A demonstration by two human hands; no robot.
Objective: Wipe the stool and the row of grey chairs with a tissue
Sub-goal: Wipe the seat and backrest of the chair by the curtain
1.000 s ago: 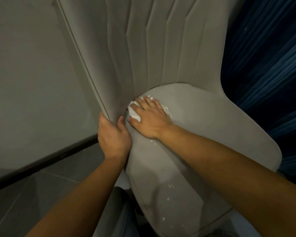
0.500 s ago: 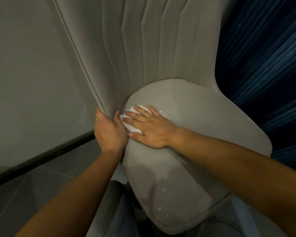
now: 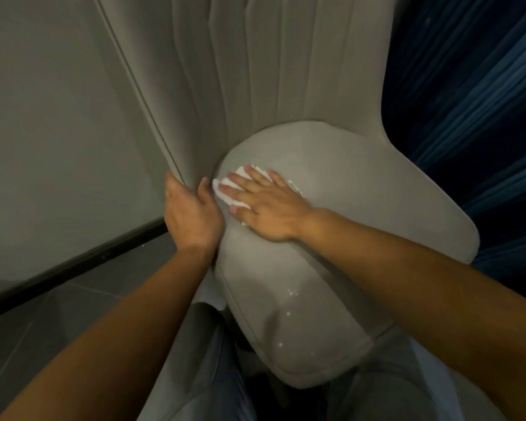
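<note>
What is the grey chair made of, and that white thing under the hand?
The grey chair looks padded and covered in matte, suede-like fabric: no shine, stitched channels, piped seams. The white tissue looks like soft paper, crumpled and apparently shedding white crumbs on the seat. The right hand presses it flat.

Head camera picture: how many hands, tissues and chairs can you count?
Bare hands: 2, left hand gripping the backrest edge, right hand flat on the tissue
Crumpled white paper tissue: 1
Grey padded fabric chair: 1
Total: 4
</note>
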